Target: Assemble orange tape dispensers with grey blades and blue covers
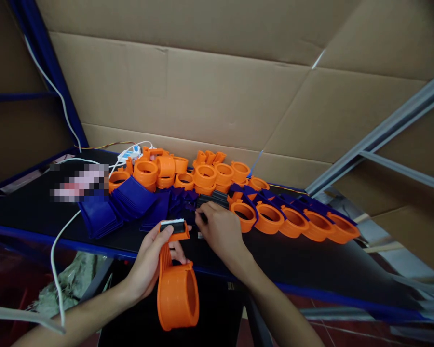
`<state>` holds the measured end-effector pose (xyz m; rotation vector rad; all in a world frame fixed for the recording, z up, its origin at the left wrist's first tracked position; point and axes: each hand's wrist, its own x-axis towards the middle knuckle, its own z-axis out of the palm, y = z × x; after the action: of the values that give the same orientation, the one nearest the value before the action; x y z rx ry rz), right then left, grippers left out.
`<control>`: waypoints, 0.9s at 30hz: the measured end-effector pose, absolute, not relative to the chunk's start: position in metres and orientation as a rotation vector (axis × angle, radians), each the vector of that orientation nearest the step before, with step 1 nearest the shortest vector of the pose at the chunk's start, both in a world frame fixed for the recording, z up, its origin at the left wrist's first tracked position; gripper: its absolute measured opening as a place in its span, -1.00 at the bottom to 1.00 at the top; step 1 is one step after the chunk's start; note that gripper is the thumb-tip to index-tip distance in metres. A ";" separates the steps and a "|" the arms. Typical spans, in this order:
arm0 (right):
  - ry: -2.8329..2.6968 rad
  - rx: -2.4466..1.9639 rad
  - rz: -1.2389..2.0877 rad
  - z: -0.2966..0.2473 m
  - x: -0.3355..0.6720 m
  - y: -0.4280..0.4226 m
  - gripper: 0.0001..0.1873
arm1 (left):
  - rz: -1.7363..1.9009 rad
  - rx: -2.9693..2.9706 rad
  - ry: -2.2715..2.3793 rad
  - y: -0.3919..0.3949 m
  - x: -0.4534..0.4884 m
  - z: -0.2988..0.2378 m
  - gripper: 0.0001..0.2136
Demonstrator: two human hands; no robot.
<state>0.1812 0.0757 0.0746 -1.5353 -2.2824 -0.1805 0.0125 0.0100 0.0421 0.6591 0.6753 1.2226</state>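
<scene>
The left hand (146,265) is clamped on the orange dispenser (175,303), at the desk's (311,277) front edge; its thumb should press steadily, clear of the white teeth (172,222). Right hand (224,231) is beside black strips (222,197); its pinch I cannot tell.

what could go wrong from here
1. The left hand's thumb lies right by the white toothed strip, so a slip might scrape it if the teeth are sharp.
2. The orange ringed piece in that hand hangs in front of the table's blue edge; if the grip loosened, it could drop.
3. A white cable hangs over the edge near the left forearm and might get snagged.
</scene>
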 end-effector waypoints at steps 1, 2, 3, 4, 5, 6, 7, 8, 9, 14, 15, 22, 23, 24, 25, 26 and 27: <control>-2.230 -1.494 -0.096 0.076 0.184 0.072 -0.86 | 1.216 0.662 0.682 0.010 0.012 0.043 -0.65; -2.177 -1.445 0.013 0.077 0.187 0.069 -0.87 | 1.212 0.666 0.694 0.010 0.012 0.043 -0.61; -2.122 -1.391 0.138 0.079 0.191 0.064 -0.88 | 1.209 0.670 0.707 0.010 0.011 0.044 -0.58; -2.071 -1.338 0.266 0.080 0.193 0.060 -0.89 | 1.207 0.673 0.717 0.009 0.011 0.044 -0.56; -2.026 -1.295 0.384 0.082 0.196 0.055 -0.89 | 1.205 0.675 0.720 0.010 0.010 0.045 -0.55; -1.989 -1.267 0.480 0.084 0.198 0.052 -0.88 | 1.203 0.675 0.716 0.010 0.010 0.045 -0.54; -1.960 -1.253 0.555 0.086 0.200 0.049 -0.88 | 1.195 0.676 0.709 0.010 0.010 0.045 -0.54; -1.941 -1.248 0.622 0.087 0.201 0.047 -0.88 | 1.185 0.677 0.700 0.010 0.011 0.045 -0.55; -1.929 -1.245 0.693 0.088 0.201 0.046 -0.88 | 1.176 0.678 0.692 0.010 0.012 0.044 -0.57; -1.812 -1.158 1.134 0.085 0.199 0.049 -0.85 | 1.150 0.625 0.699 0.011 0.013 0.040 -0.69; -1.793 -1.125 1.174 0.084 0.199 0.049 -0.83 | 1.134 0.598 0.707 0.011 0.012 0.040 -0.69; -1.946 -0.861 1.033 0.075 0.211 0.049 -0.48 | 0.930 0.403 0.689 0.012 0.002 0.042 -0.62; -1.951 -0.852 1.012 0.073 0.212 0.049 -0.46 | 0.910 0.390 0.680 0.012 0.002 0.043 -0.61; -1.954 -0.844 1.014 0.071 0.212 0.049 -0.45 | 0.899 0.377 0.675 0.011 0.003 0.044 -0.60; -1.954 -0.837 1.042 0.069 0.212 0.049 -0.43 | 0.898 0.368 0.671 0.011 0.004 0.044 -0.59; -1.943 -0.830 1.094 0.066 0.211 0.048 -0.40 | 0.903 0.362 0.672 0.011 0.004 0.045 -0.58; -1.919 -0.823 1.162 0.063 0.210 0.047 -0.38 | 0.907 0.360 0.678 0.011 0.005 0.045 -0.57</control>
<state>0.2101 0.0473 0.0630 -0.8226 -1.9195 1.1618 0.0046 0.0107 0.0450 0.3598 0.6776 0.9071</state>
